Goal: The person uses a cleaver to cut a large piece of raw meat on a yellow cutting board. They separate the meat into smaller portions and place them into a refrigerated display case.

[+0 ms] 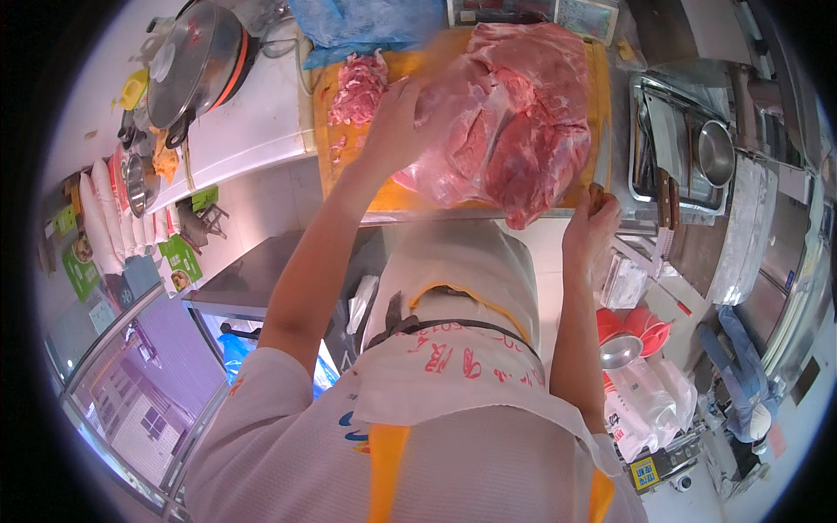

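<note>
A large slab of raw meat [516, 118] covers much of an orange-brown cutting board [392, 199], and its lower tip hangs over the front edge. My left hand [395, 127] lies at the slab's left side, fingers spread and partly blurred; whether it grips the meat is hard to tell. Beyond my left hand is a small heap of meat trimmings [358, 88], with small scraps below it. At the board's front right corner, my right hand [596, 212] is closed around the wooden handle of a knife [603, 153]. The blade lies along the board's right edge, pointing away from me.
Right of the board, a metal tray [634, 147] holds a cleaver [664, 137] and a steel bowl [716, 153]. Blue plastic [366, 23] and a scale [585, 19] lie behind the board. A lidded pan [196, 65] stands on the white counter [261, 124] at left.
</note>
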Demonstrator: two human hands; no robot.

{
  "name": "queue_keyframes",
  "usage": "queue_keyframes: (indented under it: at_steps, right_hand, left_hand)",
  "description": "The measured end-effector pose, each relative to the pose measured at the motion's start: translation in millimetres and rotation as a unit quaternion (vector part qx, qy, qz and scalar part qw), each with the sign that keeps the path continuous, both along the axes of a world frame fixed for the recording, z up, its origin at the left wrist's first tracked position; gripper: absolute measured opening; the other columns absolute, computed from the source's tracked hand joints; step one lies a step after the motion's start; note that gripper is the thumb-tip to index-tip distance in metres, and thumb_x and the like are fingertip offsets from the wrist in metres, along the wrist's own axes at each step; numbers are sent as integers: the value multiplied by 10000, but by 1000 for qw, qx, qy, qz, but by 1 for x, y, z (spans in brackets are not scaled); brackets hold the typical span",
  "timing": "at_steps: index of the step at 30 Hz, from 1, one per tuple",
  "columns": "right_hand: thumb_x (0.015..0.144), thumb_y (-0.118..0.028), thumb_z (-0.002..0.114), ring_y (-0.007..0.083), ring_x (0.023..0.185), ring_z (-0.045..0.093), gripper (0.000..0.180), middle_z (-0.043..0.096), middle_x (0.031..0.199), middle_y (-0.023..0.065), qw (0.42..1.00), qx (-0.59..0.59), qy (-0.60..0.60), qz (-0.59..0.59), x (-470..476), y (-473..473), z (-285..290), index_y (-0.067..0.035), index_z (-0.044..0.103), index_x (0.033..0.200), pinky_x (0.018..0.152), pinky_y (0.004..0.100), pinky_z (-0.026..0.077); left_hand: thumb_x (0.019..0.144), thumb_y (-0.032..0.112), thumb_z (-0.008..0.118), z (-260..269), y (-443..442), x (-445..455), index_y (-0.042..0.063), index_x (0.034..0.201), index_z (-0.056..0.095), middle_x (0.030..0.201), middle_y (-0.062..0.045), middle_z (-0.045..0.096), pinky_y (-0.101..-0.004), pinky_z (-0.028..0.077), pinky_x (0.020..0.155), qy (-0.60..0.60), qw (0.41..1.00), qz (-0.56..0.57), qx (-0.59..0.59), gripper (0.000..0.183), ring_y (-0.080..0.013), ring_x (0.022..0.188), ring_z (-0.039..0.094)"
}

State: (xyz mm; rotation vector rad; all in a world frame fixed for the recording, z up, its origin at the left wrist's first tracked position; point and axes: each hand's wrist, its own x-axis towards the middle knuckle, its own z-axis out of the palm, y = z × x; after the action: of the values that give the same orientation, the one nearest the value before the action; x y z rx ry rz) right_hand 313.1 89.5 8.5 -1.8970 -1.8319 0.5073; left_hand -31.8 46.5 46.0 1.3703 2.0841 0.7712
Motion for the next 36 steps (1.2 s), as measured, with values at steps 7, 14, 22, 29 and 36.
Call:
queue_keyframes:
  at_steps: [7, 14, 22, 29, 36]
  right_hand:
    - [957, -221, 739, 452, 1020, 577, 327, 592, 1052, 238, 997, 34, -72, 17, 10, 9, -31, 15, 584, 1122, 877, 554, 460]
    - [969, -259, 731, 453, 1023, 580, 353, 603, 1071, 242, 996, 58, -67, 25, 5, 9, -24, 18, 596, 1139, 883, 550, 463]
    - [993, -399, 743, 312, 1043, 653, 513, 655, 1178, 211, 948, -168, 256, -89, -29, -24, 0, 57, 603, 1182, 933, 427, 511]
    - [942, -417, 813, 168, 974, 660, 553, 662, 1098, 103, 852, -233, 418, -211, -43, -14, -5, 17, 612, 1219, 792, 364, 576]
    - [853, -339, 904, 163, 1100, 619, 610, 627, 1214, 103, 749, -354, 520, -207, -56, -1, 17, -13, 575, 1249, 809, 341, 553]
  left_hand:
    - [879, 408, 822, -34, -12, -10, -30, 1506, 467, 1511, -276, 512, -458, 413, 1188, 112, 993, -45, 9, 844, -420, 1408, 504]
    - [775, 533, 882, -38, 4, -24, -66, 1532, 438, 1554, -287, 490, -446, 399, 1205, 63, 994, -52, -72, 1063, -402, 1449, 486]
    - [553, 701, 888, -26, 27, -42, -144, 1366, 578, 1363, -308, 638, -442, 529, 1024, -6, 977, -53, -204, 1213, -388, 1259, 648]
    - [555, 660, 955, -23, 38, -57, -155, 1533, 402, 1598, -328, 434, -407, 399, 1208, -76, 949, -47, -303, 1388, -383, 1477, 475]
    - [595, 514, 970, -4, 30, -45, -119, 1530, 440, 1588, -304, 457, -396, 429, 1164, -198, 934, -61, -292, 1247, -341, 1438, 515]
